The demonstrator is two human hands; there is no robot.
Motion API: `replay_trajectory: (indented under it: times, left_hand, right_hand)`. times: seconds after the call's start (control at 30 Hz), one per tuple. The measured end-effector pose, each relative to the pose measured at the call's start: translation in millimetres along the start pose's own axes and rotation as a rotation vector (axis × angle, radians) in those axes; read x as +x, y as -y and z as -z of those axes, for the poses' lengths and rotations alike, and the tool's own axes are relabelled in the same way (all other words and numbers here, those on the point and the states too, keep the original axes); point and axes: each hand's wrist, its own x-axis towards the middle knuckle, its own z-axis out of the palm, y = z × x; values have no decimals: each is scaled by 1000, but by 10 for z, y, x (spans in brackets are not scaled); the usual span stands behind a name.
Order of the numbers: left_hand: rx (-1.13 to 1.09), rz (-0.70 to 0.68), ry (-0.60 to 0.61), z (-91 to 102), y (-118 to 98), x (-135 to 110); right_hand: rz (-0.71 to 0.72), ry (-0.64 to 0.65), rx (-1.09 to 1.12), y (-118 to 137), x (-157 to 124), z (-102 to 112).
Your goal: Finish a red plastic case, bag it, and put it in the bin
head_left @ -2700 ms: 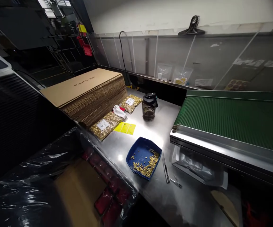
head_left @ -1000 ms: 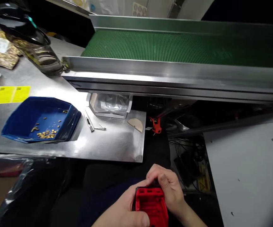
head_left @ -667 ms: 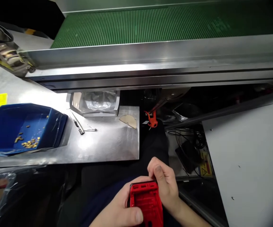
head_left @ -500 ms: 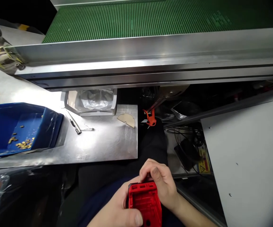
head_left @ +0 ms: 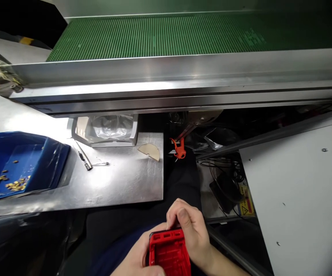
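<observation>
Left hand (head_left: 138, 256) grasps red housing (head_left: 170, 253), hollow side up, likely keeping its inside visible; right hand (head_left: 193, 234) fingers curled at top edge, can't tell if pinching anything.

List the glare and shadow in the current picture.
Head view: white glare on the metal table and along the conveyor rail; head view: near-black shadow in places beneath the conveyor; head view: the red part is readable, though cut off by the bottom edge.
</observation>
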Motion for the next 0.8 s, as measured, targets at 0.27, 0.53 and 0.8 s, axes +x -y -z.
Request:
replay_trajectory:
  times: [0.27, 0.53, 0.8]
  left_hand:
    - [-36, -56, 19, -25, 27, 6]
    - [-38, -28, -1, -61, -10, 6]
    - [-46, 26, -8, 20, 60, -46]
  right_hand:
    - [-72, -50, 88, -47, -58, -17]
    - [6, -271, -30, -112, -106, -22]
    - [197, -410, -59, -213, -86, 157]
